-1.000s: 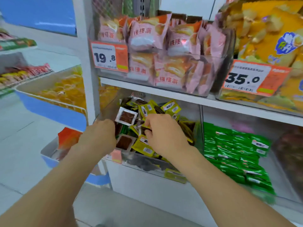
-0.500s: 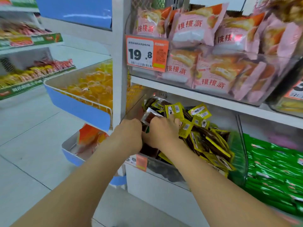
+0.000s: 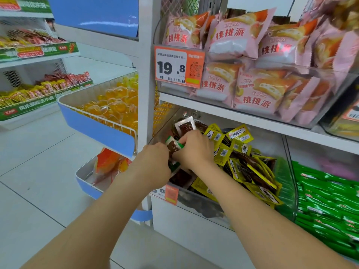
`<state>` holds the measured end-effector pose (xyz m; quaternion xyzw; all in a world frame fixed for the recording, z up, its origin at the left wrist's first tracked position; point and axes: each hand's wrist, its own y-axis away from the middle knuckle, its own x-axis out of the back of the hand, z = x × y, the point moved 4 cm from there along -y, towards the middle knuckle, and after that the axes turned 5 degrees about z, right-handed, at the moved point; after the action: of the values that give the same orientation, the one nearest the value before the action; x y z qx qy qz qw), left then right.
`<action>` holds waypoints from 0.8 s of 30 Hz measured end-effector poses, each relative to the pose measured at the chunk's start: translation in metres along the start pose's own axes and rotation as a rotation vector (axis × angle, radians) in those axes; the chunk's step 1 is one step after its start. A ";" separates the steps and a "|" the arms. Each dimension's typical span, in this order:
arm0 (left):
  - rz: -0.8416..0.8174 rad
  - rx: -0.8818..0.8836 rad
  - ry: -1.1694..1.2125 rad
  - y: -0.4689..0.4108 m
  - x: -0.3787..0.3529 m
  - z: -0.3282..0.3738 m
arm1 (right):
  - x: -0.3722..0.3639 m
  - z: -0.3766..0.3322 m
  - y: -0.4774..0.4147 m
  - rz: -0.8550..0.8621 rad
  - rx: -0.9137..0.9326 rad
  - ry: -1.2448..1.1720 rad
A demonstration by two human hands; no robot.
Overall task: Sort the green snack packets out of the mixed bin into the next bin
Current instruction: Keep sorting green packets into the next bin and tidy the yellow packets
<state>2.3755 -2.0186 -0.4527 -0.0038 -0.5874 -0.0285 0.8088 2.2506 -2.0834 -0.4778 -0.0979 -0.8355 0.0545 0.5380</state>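
Green packets (image 3: 173, 145) are gripped by left hand (image 3: 153, 164) and right hand (image 3: 194, 150) at nine o'clock in the mixed bin (image 3: 287, 187). Picking is judged in hand; a carry to the next bin (image 3: 326, 200), at three o'clock, is needed.

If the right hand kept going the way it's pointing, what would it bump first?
The right hand points up-left across the mixed bin. It pinches a green-edged packet, so next it would likely meet the left hand just beyond, though depth is unclear.
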 end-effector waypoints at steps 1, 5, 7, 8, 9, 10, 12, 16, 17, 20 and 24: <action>0.003 0.002 0.023 0.000 0.000 -0.001 | 0.006 0.004 0.000 0.018 0.003 -0.049; 0.071 0.019 0.285 -0.006 0.003 0.002 | 0.030 0.013 0.017 0.114 0.035 -0.326; 0.035 0.088 0.599 -0.004 0.004 0.008 | 0.040 0.014 0.029 0.187 0.090 -0.454; 0.006 0.118 0.758 -0.003 0.002 0.012 | 0.046 0.014 0.034 0.222 0.126 -0.493; -0.024 0.137 0.885 -0.002 0.001 0.015 | 0.051 0.014 0.039 0.244 0.172 -0.501; -0.047 0.146 0.985 -0.002 -0.002 0.019 | 0.056 0.014 0.043 0.252 0.222 -0.481; -0.073 0.147 1.185 -0.002 -0.007 0.025 | 0.065 0.016 0.052 0.246 0.303 -0.418; -0.169 0.107 1.454 0.002 -0.004 0.036 | 0.074 0.035 0.066 0.156 0.311 -0.543; -0.202 0.085 1.495 0.005 -0.002 0.039 | 0.075 0.039 0.070 0.098 0.296 -0.604; -0.246 -0.019 1.428 0.009 0.000 0.044 | 0.083 0.051 0.076 0.074 0.214 -0.710; -0.254 -0.078 1.402 0.011 -0.002 0.047 | 0.088 0.063 0.078 0.100 0.055 -0.830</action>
<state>2.3311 -2.0059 -0.4400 0.0548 0.0766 -0.1393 0.9858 2.1661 -1.9873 -0.4414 -0.0936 -0.9739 0.1374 0.1545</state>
